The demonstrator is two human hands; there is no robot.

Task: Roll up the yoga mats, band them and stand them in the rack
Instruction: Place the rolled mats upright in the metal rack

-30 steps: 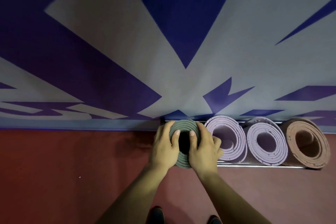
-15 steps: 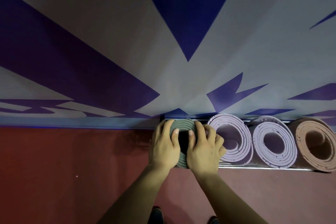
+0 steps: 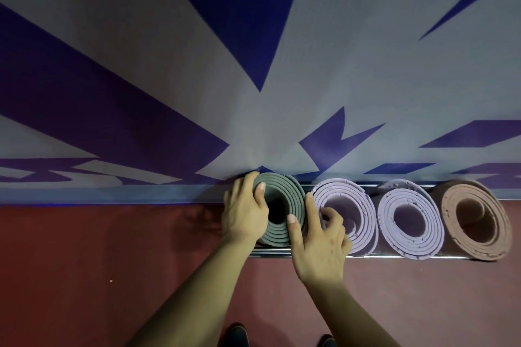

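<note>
The right hand point(image 3: 318, 236) has slid off the top of the green mat point(image 3: 290, 191) toward its right flank, and the left hand point(image 3: 245, 211) has shifted out to the left flank, so the roll's open end, mostly covered half a second ago, now shows. The left fingers curl round the mat's left side and the thumb hooks over the top rim beside the hollow core. On the right, the thumb lies on the inner rings and the forefinger runs straight down the seam where green mat meets the nearest lilac mat point(image 3: 358, 205). The mat's right wall sits between those two digits in a loose pinch, and the remaining fingers are bent against the lilac roll. The green mat stands on end at the left end of the rack point(image 3: 270, 251), between its rails, with its long axis pointing up at the camera. It touches the lilac mat, and a second lilac roll and a brown one stand in line further right. Seen end-on, no band can be made out. The mat lies directly between the two hands, and the left has the fuller hold. Any last settling looks like a straight push down along that upright axis, with the right forefinger keeping the neighbouring roll from crowding in.
</note>
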